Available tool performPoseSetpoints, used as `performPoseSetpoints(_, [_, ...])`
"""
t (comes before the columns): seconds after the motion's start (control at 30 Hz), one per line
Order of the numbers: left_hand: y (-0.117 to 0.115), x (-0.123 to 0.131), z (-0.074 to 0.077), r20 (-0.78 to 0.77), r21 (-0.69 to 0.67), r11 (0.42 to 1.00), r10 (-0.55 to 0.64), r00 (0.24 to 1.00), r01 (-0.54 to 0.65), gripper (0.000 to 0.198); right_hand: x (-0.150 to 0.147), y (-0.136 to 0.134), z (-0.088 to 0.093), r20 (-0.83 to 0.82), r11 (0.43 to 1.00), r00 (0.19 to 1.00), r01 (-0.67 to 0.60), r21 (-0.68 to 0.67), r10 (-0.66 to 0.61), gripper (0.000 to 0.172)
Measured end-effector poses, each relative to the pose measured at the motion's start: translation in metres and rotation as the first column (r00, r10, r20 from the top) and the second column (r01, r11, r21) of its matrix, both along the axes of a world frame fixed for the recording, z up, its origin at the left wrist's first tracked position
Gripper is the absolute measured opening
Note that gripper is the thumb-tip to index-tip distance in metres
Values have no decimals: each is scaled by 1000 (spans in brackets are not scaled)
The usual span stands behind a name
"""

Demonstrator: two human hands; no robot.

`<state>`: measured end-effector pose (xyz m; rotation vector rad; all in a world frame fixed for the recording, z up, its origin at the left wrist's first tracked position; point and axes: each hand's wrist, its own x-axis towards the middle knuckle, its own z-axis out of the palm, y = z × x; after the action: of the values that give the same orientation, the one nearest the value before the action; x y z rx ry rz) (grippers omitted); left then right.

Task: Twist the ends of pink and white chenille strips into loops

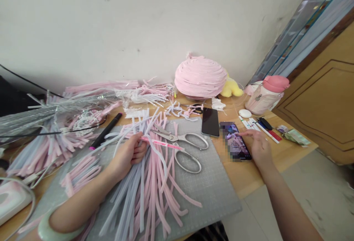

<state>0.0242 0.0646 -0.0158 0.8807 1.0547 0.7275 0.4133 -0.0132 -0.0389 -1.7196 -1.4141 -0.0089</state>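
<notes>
1. At 8 o'clock from view centre: left hand (135, 148), fingers curled closed around a slim pink-and-white strip (168, 145), exact type unclear, free end toward 3 o'clock.
2. At 7 o'clock, under and beside the left hand: fan of pink and pale-blue chenille stems (153, 196), loose ends spread toward 6 o'clock over grey cutting mat (221, 196).
3. At 6 o'clock: silver scissors (172, 137), handles toward 4 o'clock.
4. At 4 o'clock: right hand (260, 147), grip loose, index finger extended over lit smartphone (239, 145); screen contact impossible to tell.
5. Just beside lit smartphone, toward 10 o'clock: dark-screened smartphone (210, 121).
6. At 1 o'clock: pink wound dome (200, 76).
</notes>
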Motion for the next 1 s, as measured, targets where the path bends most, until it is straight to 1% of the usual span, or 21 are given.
performPoseSetpoints(0.07, [0,0,0,3,-10,1000,4,1000,-4,45,-1,-1,0,-32,998,999,24,52,-22,49])
performPoseSetpoints(0.17, [0,0,0,-2,-22,1000,6,1000,-6,45,-1,-2,-1,-59,997,997,56,57,-52,49])
performPoseSetpoints(0.27, [0,0,1,7,-14,1000,10,1000,-10,45,-1,-1,3,-19,996,999,51,71,-50,48])
performPoseSetpoints(0.37, [-2,2,4,15,15,1000,3,1000,-4,45,-15,3,18,90,991,994,51,121,-62,43])
performPoseSetpoints(0.43, [-5,3,8,13,41,999,-9,1000,8,45,-38,8,34,140,992,990,14,129,-32,36])
performPoseSetpoints(0.47, [-6,4,10,13,56,998,-16,1000,15,45,-55,11,43,135,994,990,-41,100,27,32])
performPoseSetpoints(0.5, [-7,4,12,9,75,997,-24,1000,24,46,-74,13,52,124,992,986,-117,54,110,31])
performPoseSetpoints(0.53, [-9,5,15,2,96,995,-34,999,34,46,-96,16,60,111,976,970,-217,3,216,30])
performPoseSetpoints(0.57, [-10,5,17,-8,119,992,-45,999,45,47,-118,19,67,111,945,939,-324,-41,327,29])
performPoseSetpoints(0.6, [-11,5,19,-19,144,988,-55,998,57,47,-140,22,73,116,899,892,-429,-88,437,28])
performPoseSetpoints(0.63, [-12,5,21,-29,167,984,-64,998,68,48,-161,25,76,116,842,837,-515,-161,535,27])
performPoseSetpoints(0.67, [-13,5,23,-35,182,980,-71,997,77,49,-179,28,77,96,788,790,-578,-215,605,27])
performPoseSetpoints(0.7, [-14,5,25,-34,190,978,-77,996,82,50,-195,32,77,53,726,743,-634,-267,668,27])
performPoseSetpoints(0.73, [-15,5,26,-28,189,979,-74,997,78,50,-208,37,74,-11,652,692,-685,-325,722,27])
performPoseSetpoints(0.77, [-15,6,26,-18,180,982,-62,998,64,51,-218,41,69,-79,597,665,-711,-371,743,27])
performPoseSetpoints(0.8, [-16,7,26,-5,172,984,-43,999,43,51,-225,45,63,-136,580,668,-715,-390,732,29])
performPoseSetpoints(0.83, [-16,8,24,2,165,986,-3,1000,3,51,-229,49,55,-185,586,683,-711,-388,706,30])
performPoseSetpoints(0.87, [-17,10,22,8,157,987,28,1000,-29,51,-231,53,48,-213,610,700,-704,-364,681,29])
performPoseSetpoints(0.93, [-18,14,15,28,135,989,51,998,-54,48,-230,57,35,-234,644,718,-693,-324,655,30])
performPoseSetpoints(1.0, [-20,18,8,41,137,988,61,997,-66,46,-227,58,26,-251,655,725,-688,-313,642,32])
